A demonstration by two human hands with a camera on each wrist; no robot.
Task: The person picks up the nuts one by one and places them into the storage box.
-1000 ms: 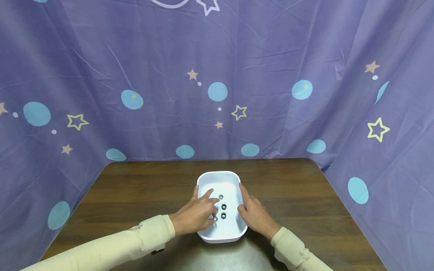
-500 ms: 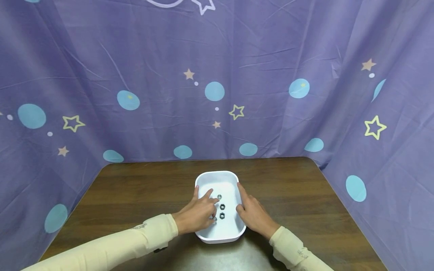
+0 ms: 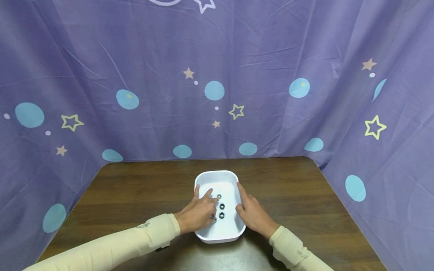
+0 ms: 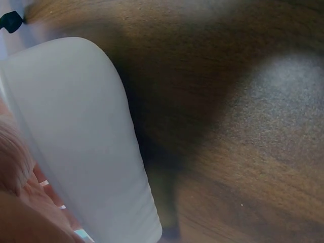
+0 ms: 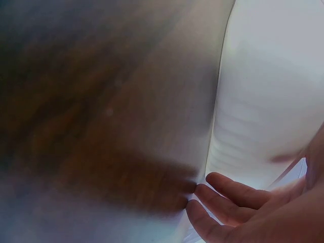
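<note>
A white rectangular tray [image 3: 220, 238] sits on the table, with several small metal hex nuts [image 3: 222, 206] on its floor. My left hand [image 3: 198, 213] reaches over the tray's left side. Its thumb and index finger pinch a nut [image 3: 214, 219] at the near left, while the other fingers spread out above the tray floor. My right hand [image 3: 254, 215] holds the right rim, thumb over the inner side and fingers along the outside. The right wrist view shows those fingers [image 5: 223, 202] against the outer wall. The left palm hides part of the tray floor.
The brown wooden table [image 3: 142, 188] runs back to a purple curtain [image 3: 162, 75] that hangs behind it and at both sides. A small black object [image 4: 11, 22] shows at the corner of the left wrist view, beyond the tray.
The head view has shifted slightly, so the tray and hands appear a little farther left. Both hands keep nearly the same pose on the tray.
</note>
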